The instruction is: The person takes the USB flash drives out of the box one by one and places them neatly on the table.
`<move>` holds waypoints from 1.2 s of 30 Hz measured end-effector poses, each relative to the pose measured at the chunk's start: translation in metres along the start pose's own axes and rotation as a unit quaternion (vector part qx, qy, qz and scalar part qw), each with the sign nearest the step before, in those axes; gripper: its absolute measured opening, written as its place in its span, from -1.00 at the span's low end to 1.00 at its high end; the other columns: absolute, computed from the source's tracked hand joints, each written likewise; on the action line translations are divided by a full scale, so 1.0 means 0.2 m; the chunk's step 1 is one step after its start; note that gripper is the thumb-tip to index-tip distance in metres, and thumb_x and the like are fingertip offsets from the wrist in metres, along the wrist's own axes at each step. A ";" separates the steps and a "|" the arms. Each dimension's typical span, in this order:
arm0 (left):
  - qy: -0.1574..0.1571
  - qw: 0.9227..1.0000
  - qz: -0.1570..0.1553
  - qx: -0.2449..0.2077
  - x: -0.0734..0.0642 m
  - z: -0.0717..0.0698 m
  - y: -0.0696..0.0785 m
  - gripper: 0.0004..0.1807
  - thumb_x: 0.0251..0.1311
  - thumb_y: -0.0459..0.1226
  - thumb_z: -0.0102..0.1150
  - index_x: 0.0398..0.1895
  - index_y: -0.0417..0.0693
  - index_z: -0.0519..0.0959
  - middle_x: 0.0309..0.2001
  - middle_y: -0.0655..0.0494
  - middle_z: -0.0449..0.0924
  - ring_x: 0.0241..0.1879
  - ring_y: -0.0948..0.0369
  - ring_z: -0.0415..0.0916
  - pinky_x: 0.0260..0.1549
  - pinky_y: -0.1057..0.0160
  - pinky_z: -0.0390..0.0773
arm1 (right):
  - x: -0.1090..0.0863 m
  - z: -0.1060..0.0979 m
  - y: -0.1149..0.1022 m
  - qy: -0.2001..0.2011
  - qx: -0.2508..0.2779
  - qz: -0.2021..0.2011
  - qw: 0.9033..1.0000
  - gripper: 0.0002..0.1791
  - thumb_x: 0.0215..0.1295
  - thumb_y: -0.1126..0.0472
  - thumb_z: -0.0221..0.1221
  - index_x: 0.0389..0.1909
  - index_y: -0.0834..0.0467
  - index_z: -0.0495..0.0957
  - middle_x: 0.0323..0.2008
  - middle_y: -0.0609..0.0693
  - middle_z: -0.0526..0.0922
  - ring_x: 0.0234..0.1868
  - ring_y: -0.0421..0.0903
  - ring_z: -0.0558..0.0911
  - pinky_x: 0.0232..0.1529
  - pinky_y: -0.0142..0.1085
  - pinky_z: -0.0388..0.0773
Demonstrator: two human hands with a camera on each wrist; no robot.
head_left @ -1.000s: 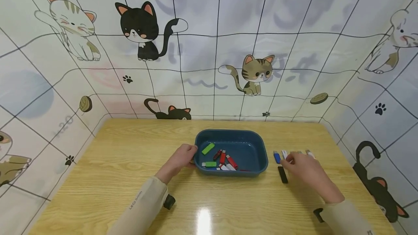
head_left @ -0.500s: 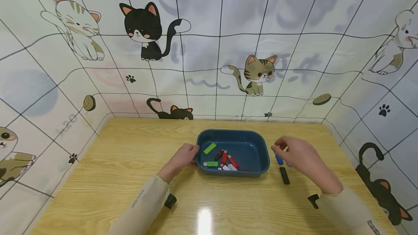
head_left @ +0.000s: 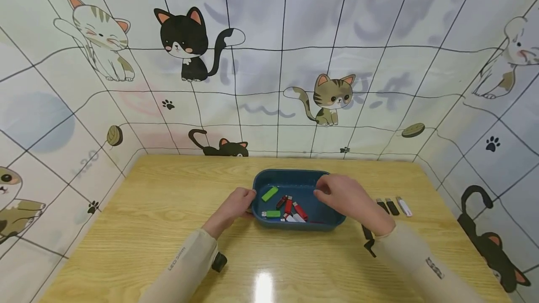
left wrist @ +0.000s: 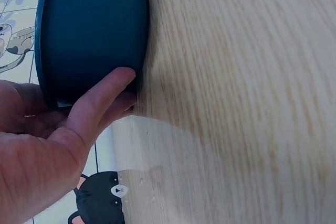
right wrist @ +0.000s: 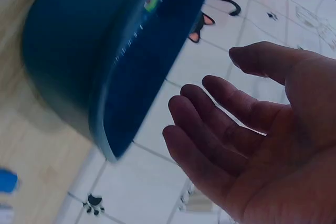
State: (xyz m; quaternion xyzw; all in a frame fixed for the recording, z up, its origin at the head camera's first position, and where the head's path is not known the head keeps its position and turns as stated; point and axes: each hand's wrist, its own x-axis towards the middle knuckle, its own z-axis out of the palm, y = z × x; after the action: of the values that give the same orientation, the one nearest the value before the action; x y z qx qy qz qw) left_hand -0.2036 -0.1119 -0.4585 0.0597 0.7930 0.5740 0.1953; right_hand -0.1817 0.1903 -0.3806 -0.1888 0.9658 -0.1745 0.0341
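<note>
A dark blue plastic basin [head_left: 301, 226] stands on the table with several green, red and white USB flash drives inside, such as a green flash drive [head_left: 269, 194] and a red flash drive [head_left: 300, 210]. My left hand [head_left: 235, 201] grips the basin's left end, fingers against its outer wall [left wrist: 94, 30]. Over the basin's right part hovers my right hand [head_left: 340, 194]. In the right wrist view its fingers are loosely bent, thumb apart from them, and nothing shows between them. A blue flash drive [right wrist: 7, 180] lies on the table beyond the basin there.
To the right of the basin, black flash drives [head_left: 392, 207] and a white flash drive [head_left: 404, 206] lie in a row on the wooden table [head_left: 168, 181]. Another black flash drive [head_left: 367, 232] is partly covered by the right forearm. A cat-patterned wall covering [head_left: 261, 69] surrounds the table.
My right hand has moved left, from the row of flash drives to above the basin, uncovering the black and white drives at the right. My left hand stays on the basin.
</note>
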 end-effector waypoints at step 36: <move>0.014 1.000 -0.007 0.010 0.00 0.00 0.01 -0.57 0.61 -0.28 -0.24 -0.27 -0.43 0.55 -0.50 0.11 0.26 -0.37 0.20 0.45 -0.17 -0.04 0.77 | 0.19 0.35 -0.11 -0.068 -0.002 0.010 0.998 -0.45 0.35 0.26 0.34 -0.82 0.07 0.35 -0.83 -0.14 0.17 -0.75 -0.19 0.19 -0.62 -0.34 0.05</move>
State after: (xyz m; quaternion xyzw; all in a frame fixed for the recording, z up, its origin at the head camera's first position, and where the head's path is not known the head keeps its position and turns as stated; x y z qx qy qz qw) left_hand -0.2028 -0.1107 -0.4559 0.0478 0.8016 0.5657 0.1874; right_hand -0.2009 0.1348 -0.4380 -0.1903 0.9635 -0.1593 0.1009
